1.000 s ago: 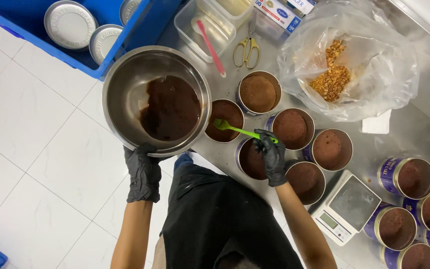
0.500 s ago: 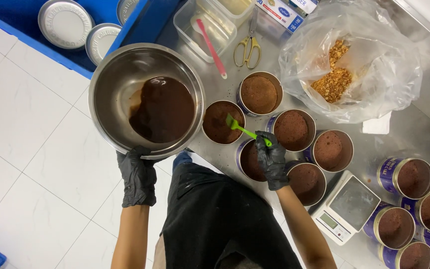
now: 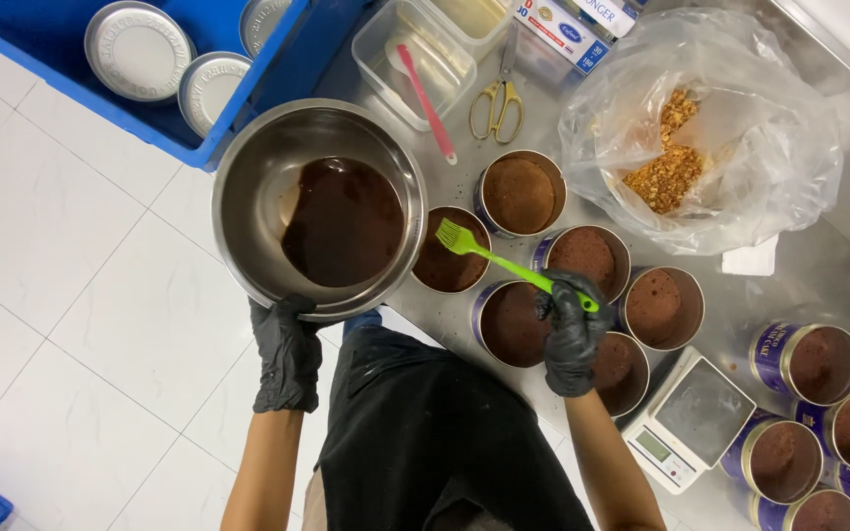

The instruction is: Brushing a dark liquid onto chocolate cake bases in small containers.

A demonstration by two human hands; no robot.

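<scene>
The left hand (image 3: 287,349) is gripping the steel bowl (image 3: 258,187) by its rim, tilting the brown liquid toward the desk (image 3: 838,265). The right hand (image 3: 571,329) is closed around a green brush (image 3: 489,254), its bristles hovering over a cake tin (image 3: 450,265) for easy dipping.

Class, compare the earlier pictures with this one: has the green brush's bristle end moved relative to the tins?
Yes. The green brush in the right hand has swung its bristles up over the leftmost tin, closer to the steel bowl.
</scene>
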